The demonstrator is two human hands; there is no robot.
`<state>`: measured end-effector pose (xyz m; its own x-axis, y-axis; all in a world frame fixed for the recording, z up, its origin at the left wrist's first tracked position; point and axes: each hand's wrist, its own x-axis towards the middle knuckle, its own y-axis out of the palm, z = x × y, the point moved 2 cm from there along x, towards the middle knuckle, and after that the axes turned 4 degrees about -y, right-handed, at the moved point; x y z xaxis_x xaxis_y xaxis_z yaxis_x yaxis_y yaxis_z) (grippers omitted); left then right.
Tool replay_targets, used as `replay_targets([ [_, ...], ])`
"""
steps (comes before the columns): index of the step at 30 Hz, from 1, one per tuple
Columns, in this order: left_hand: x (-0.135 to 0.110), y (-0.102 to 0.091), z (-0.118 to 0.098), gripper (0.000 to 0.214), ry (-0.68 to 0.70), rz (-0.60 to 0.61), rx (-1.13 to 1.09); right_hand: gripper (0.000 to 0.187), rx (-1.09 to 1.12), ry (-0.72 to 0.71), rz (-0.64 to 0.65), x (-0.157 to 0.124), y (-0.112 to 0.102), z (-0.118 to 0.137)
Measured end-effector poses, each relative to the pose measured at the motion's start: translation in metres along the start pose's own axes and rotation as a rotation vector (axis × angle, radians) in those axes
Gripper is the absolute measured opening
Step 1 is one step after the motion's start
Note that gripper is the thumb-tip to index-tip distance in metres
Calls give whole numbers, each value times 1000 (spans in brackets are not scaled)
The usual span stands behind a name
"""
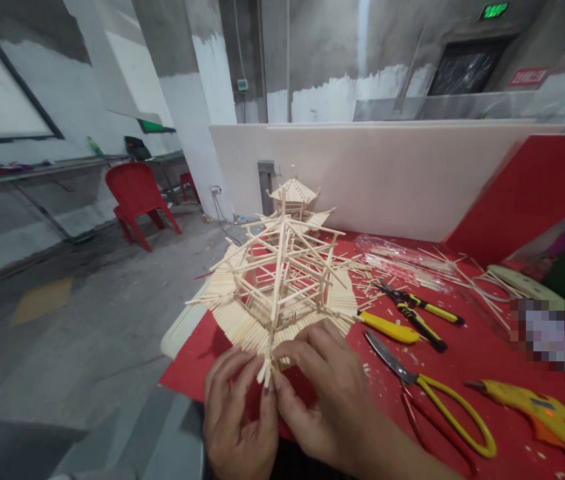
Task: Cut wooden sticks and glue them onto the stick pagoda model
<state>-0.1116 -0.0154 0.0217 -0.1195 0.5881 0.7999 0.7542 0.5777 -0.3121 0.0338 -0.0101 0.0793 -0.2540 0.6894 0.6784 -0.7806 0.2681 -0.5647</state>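
Note:
A pagoda-like model (282,280) built of thin wooden sticks stands on the red table (467,347). My left hand (237,420) and my right hand (327,393) meet at its near corner. Both pinch the ends of a few sticks (266,373) that jut from the model's lower roof edge. The fingers of both hands are closed round those stick ends.
To the right lie yellow-handled scissors (437,400), a yellow craft knife (387,327), pliers (417,313), a yellow glue gun (542,413) and loose sticks (462,273). A white panel (387,173) backs the table. A red chair (137,197) stands on the floor at left.

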Motion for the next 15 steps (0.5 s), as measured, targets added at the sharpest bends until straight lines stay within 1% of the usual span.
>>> replay_targets([
  [6, 0, 1, 1, 32, 7, 0, -2, 21, -12, -4, 84, 2, 0, -1],
  [11, -1, 0, 1, 32, 3, 8, -2, 22, -45, -19, 115, 6, -1, 0],
  [15, -2, -1, 2, 33, -3, 6, -6, 15, -98, -63, 149, 8, -3, 1],
])
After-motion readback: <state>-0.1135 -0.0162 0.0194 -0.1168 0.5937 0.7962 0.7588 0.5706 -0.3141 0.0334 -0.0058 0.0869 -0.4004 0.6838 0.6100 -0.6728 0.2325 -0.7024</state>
